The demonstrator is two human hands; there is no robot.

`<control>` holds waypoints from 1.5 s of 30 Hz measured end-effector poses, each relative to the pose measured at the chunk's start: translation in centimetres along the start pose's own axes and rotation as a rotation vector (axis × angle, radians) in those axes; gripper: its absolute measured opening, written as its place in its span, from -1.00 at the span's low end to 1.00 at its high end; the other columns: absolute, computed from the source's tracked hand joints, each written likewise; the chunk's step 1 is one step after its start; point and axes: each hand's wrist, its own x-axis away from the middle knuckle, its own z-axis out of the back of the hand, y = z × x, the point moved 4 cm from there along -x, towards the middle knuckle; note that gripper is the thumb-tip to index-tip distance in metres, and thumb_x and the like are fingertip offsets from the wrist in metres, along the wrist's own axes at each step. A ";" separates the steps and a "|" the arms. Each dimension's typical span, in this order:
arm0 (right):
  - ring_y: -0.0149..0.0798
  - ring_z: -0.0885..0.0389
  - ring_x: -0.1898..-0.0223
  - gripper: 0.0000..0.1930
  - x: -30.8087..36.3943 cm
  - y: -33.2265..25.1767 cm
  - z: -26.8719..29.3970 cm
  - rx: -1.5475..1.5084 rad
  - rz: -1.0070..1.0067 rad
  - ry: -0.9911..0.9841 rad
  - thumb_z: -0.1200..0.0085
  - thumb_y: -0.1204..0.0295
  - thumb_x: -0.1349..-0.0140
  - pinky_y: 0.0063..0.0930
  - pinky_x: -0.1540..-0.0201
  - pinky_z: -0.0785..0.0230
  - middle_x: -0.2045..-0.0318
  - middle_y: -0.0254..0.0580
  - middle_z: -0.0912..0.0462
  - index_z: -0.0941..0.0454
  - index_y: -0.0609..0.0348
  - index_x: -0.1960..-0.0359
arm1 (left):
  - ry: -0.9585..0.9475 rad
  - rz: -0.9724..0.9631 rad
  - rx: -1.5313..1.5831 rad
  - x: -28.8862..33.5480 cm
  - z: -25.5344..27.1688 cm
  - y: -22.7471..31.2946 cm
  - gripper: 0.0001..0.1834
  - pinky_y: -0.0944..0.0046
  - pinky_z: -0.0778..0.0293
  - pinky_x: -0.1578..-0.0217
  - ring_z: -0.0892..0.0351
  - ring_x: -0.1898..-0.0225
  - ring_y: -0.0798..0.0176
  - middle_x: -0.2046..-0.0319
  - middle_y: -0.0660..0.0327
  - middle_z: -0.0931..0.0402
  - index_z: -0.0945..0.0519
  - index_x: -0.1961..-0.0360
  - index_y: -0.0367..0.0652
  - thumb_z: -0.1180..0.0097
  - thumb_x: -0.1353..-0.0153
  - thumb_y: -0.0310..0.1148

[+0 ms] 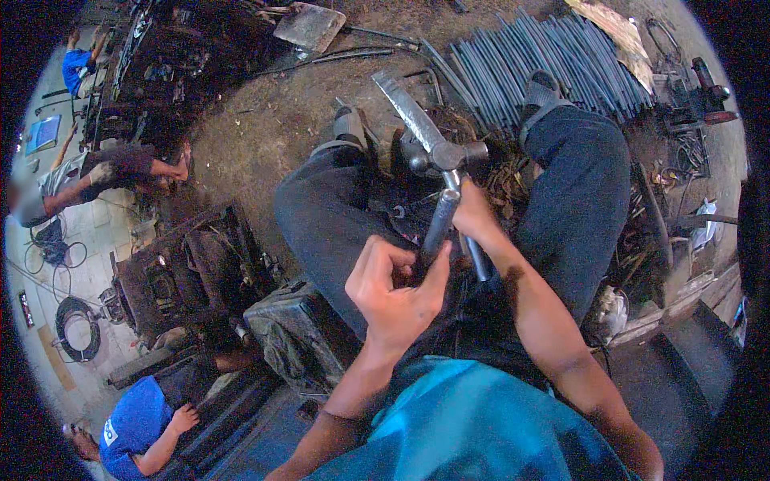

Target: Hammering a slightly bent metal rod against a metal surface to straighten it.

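Note:
My left hand (395, 290) grips the near end of a short dark metal rod (438, 227), which stands tilted between my knees. My right hand (475, 215) is closed round the handle of a hammer (450, 156), just under its head. The hammer head hovers above the rod's upper end. A long flat metal strip (407, 108) runs up and to the left from beneath the hammer head, over the dirt floor. My legs in dark trousers spread to either side, feet in sandals at the far end.
A pile of several dark metal rods (545, 64) lies beyond my right foot. A dark metal box (297, 329) sits by my left thigh, machinery (176, 272) further left. Other people work at the left: one bending (96, 172), one in blue (140, 429).

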 end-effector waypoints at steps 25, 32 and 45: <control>0.24 -0.59 0.26 -0.59 -0.4 0.4 -0.3 0.064 -0.028 -0.002 -0.10 0.24 -0.14 0.00 0.17 -0.42 0.34 0.27 -0.59 -0.39 0.36 0.16 | 0.056 0.026 -0.018 0.1 0.3 -0.7 -0.62 0.39 -0.14 0.63 -0.25 0.68 0.43 0.69 0.30 -0.32 -0.39 0.65 -0.18 -0.46 0.16 -0.41; 0.23 -0.59 0.25 -0.60 -0.2 0.1 -0.1 0.007 0.023 0.015 -0.11 0.25 -0.14 -0.02 0.17 -0.41 0.33 0.27 -0.59 -0.39 0.37 0.16 | 0.000 0.041 -0.020 0.0 0.3 -0.7 -0.72 0.36 -0.22 0.59 -0.34 0.65 0.39 0.68 0.24 -0.39 -0.47 0.60 -0.23 -0.40 0.08 -0.40; 0.20 -0.60 0.27 -0.63 0.2 -0.6 0.2 -0.034 -0.070 -0.024 -0.12 0.27 -0.14 -0.05 0.19 -0.42 0.34 0.25 -0.59 -0.41 0.34 0.17 | -0.073 -0.027 0.007 -0.3 0.4 -0.9 -0.83 0.24 -0.29 0.52 -0.41 0.58 0.12 0.60 0.08 -0.42 -0.52 0.48 -0.35 -0.18 -0.12 -0.44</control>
